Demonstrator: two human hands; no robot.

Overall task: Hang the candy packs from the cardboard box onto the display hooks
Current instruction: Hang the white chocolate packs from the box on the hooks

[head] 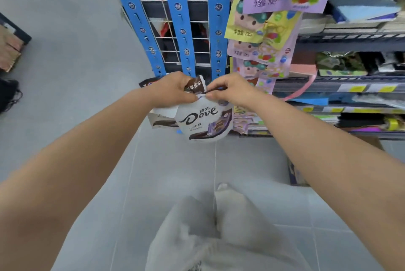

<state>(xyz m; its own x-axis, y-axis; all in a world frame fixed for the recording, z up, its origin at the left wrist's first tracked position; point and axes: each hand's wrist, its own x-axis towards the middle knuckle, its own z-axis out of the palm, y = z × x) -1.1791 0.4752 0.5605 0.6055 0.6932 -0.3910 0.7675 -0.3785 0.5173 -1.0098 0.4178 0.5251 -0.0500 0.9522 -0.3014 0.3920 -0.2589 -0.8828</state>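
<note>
A white and brown Dove candy pack (205, 120) hangs in front of me, low on the display. My left hand (175, 90) pinches its brown top flap from the left. My right hand (230, 89) pinches the top edge from the right. The pack's top sits at the bottom end of the blue hanging strips (183, 32), which are fixed to a white wire grid (198, 10). Another candy pack (163, 118) shows behind and to the left of the first. The cardboard box is only partly seen at the right, by my arm (294, 174).
Colourful pouches (265, 27) hang in a column just right of the strips. Shelves of stationery (355, 65) fill the right side. Grey tiled floor (76, 56) lies to the left and below. My grey trousers (214, 231) show at the bottom.
</note>
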